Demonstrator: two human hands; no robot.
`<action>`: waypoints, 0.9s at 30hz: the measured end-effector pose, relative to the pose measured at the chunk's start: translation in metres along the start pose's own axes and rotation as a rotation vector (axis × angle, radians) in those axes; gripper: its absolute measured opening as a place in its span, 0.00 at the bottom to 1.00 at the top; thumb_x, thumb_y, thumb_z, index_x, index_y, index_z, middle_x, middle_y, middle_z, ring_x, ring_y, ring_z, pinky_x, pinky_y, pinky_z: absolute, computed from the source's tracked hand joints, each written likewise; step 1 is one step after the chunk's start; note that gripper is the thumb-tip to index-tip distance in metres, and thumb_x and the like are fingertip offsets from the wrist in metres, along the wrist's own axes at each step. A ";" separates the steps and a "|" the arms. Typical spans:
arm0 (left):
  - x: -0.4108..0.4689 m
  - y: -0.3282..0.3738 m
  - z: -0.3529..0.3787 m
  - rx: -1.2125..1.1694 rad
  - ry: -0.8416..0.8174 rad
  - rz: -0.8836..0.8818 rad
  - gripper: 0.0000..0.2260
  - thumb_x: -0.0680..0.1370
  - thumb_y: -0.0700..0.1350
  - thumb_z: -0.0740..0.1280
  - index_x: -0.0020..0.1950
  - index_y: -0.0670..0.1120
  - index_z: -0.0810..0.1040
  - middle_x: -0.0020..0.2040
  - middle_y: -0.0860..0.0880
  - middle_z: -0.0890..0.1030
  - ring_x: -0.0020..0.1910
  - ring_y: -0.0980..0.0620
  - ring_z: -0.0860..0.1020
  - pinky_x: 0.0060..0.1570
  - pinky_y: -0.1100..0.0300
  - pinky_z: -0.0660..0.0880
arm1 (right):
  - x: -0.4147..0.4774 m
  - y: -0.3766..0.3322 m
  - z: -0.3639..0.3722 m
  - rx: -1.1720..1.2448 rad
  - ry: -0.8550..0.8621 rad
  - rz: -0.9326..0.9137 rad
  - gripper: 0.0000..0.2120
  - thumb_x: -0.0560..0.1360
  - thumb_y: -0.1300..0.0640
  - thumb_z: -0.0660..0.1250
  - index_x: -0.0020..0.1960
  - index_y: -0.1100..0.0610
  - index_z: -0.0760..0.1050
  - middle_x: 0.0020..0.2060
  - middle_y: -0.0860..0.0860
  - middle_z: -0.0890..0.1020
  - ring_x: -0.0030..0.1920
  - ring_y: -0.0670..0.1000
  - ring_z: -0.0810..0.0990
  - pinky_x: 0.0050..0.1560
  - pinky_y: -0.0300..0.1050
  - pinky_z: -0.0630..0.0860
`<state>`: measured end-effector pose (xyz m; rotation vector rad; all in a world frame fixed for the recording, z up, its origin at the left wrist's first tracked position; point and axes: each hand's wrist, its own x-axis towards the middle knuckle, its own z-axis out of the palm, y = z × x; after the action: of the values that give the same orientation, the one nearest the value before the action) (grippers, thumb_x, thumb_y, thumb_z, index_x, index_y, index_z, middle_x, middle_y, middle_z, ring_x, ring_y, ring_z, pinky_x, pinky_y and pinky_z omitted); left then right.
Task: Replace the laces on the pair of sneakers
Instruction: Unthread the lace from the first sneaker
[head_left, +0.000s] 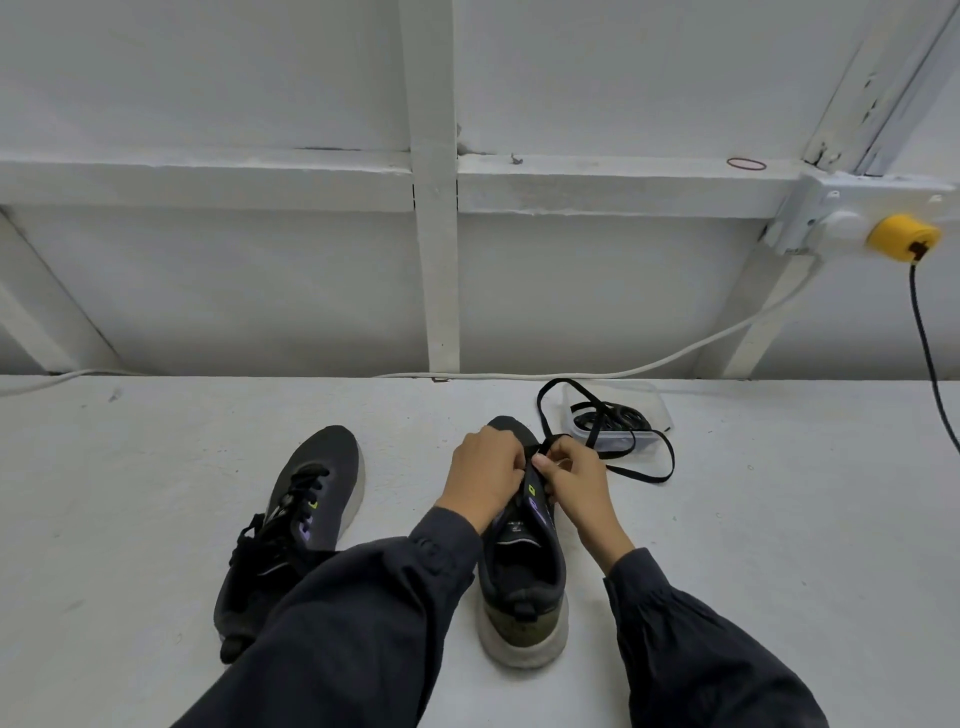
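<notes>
On the floor (727, 519), the left hand (483, 467) grips the sneaker (522, 566) at its eyelets while the right hand (576, 483) pinches the black lace (644, 474), which looks limp and light, probably best pinched near its end.

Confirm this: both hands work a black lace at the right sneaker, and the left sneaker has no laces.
Wrong on one point: the head view shows the left sneaker laced in black. The rest holds: the left hand and right hand work a black lace at the right sneaker.
</notes>
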<state>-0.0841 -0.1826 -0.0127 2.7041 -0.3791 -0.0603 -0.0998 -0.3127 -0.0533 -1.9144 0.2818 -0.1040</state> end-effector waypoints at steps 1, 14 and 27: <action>0.001 0.001 0.002 0.017 0.014 0.000 0.10 0.76 0.41 0.64 0.53 0.48 0.84 0.52 0.44 0.81 0.53 0.41 0.78 0.48 0.54 0.73 | -0.001 0.001 0.001 0.034 0.009 0.012 0.08 0.76 0.63 0.68 0.39 0.57 0.72 0.37 0.56 0.78 0.39 0.56 0.76 0.46 0.58 0.76; -0.009 -0.014 0.027 -0.055 0.159 0.062 0.09 0.79 0.51 0.63 0.50 0.51 0.82 0.45 0.53 0.78 0.47 0.52 0.75 0.40 0.58 0.70 | -0.009 0.012 0.004 0.270 0.034 -0.011 0.07 0.76 0.63 0.68 0.40 0.59 0.74 0.31 0.52 0.75 0.31 0.46 0.72 0.31 0.38 0.70; -0.009 -0.023 0.034 0.038 0.222 0.164 0.12 0.81 0.55 0.59 0.55 0.55 0.81 0.49 0.55 0.79 0.48 0.55 0.76 0.38 0.59 0.68 | -0.009 0.014 0.018 0.117 0.188 -0.087 0.11 0.78 0.63 0.65 0.38 0.59 0.69 0.34 0.52 0.74 0.37 0.49 0.70 0.38 0.40 0.67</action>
<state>-0.0904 -0.1728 -0.0537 2.6693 -0.5359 0.2933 -0.1072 -0.2986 -0.0717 -1.8024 0.3117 -0.3521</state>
